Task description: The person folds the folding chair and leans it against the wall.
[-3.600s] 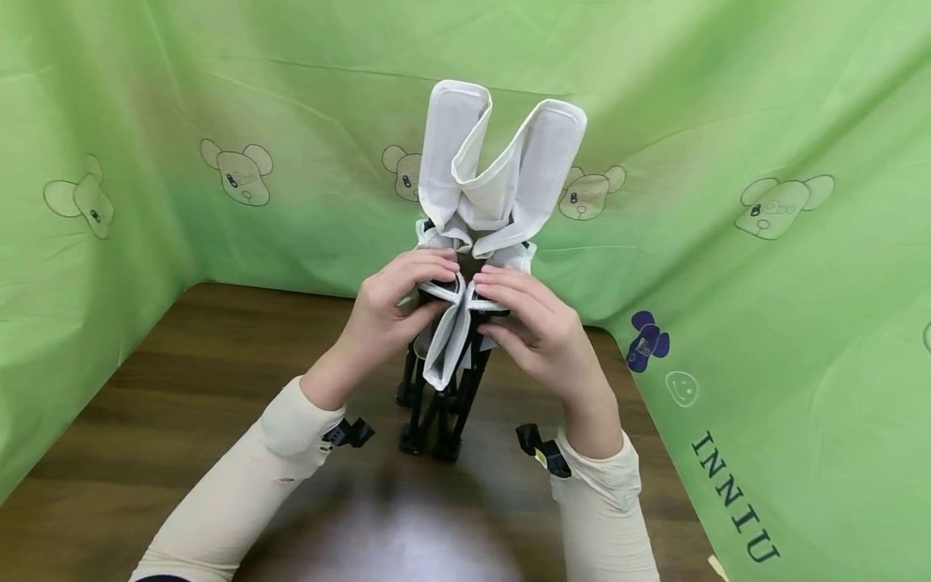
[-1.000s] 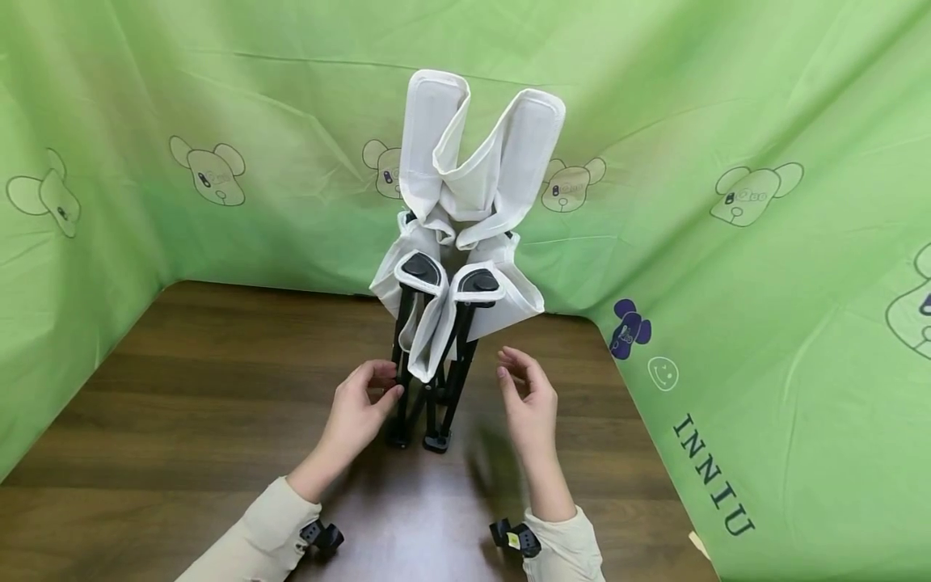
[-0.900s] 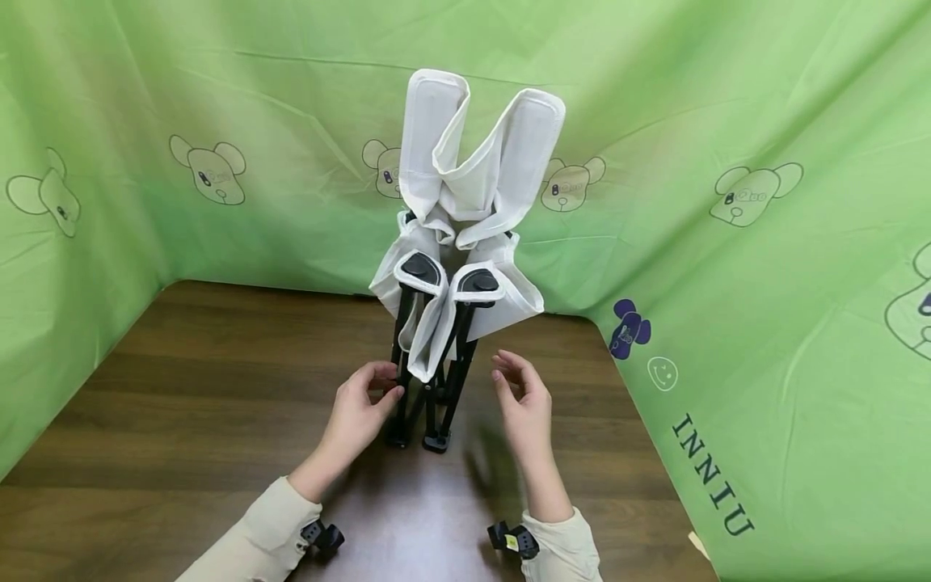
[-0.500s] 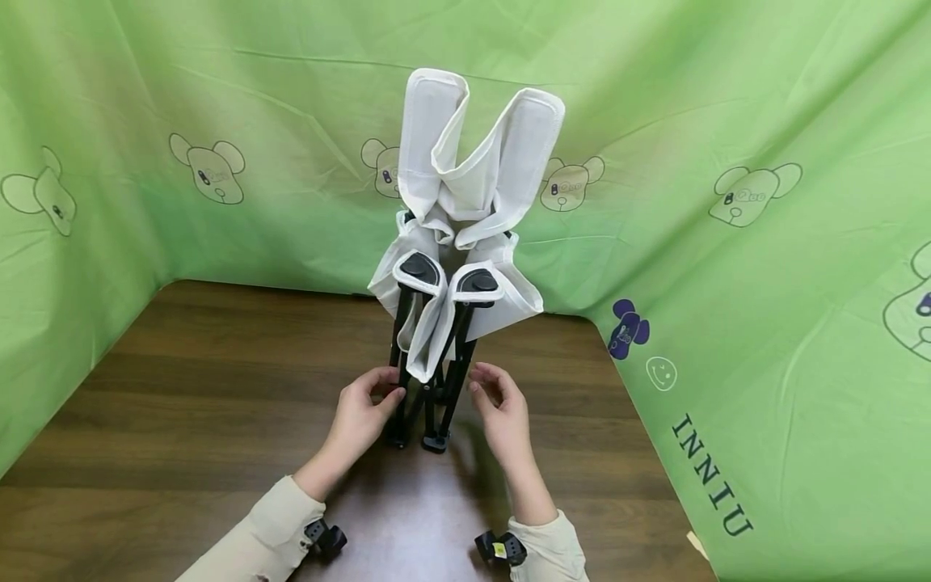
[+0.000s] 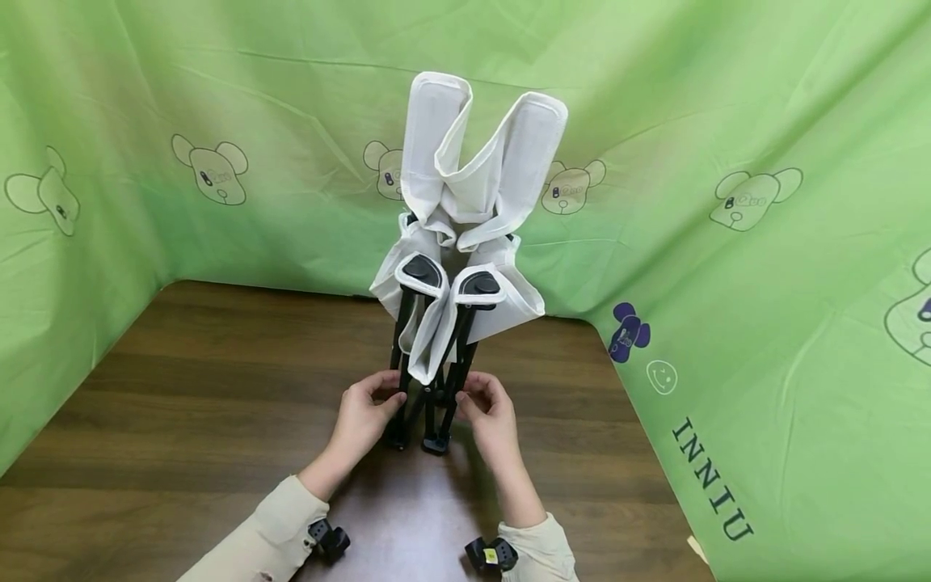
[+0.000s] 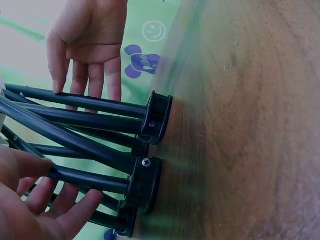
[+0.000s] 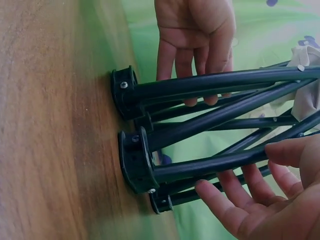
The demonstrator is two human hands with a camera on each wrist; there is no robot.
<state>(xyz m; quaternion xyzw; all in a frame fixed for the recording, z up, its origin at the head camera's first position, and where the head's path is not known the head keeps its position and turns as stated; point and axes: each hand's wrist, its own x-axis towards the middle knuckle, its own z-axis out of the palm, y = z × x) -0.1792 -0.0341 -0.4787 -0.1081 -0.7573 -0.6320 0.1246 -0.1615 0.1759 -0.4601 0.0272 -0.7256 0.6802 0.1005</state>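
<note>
The folding frame [image 5: 480, 284] stands upright between left hand [image 5: 364, 414] and right hand [image 5: 494, 419], its white fabric [image 5: 474, 194] above the fingers. Both hands curl loosely round black legs [image 7: 210, 163] (thumbs against them). The wooden tabletop [image 5: 218, 380] extends past either hand, meeting green cloth [image 5: 291, 105] behind and at both sides.

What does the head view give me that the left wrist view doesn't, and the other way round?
Only the head view: the tall white fabric panels, the black corner caps, the INNIU lettering and the wrist-worn black devices.

Only the left wrist view: the bright screw head on a foot, and several fingers of the right hand side by side beyond a leg.

Both: left hand and right hand at the black legs, the wooden table, and the smiley print.
</note>
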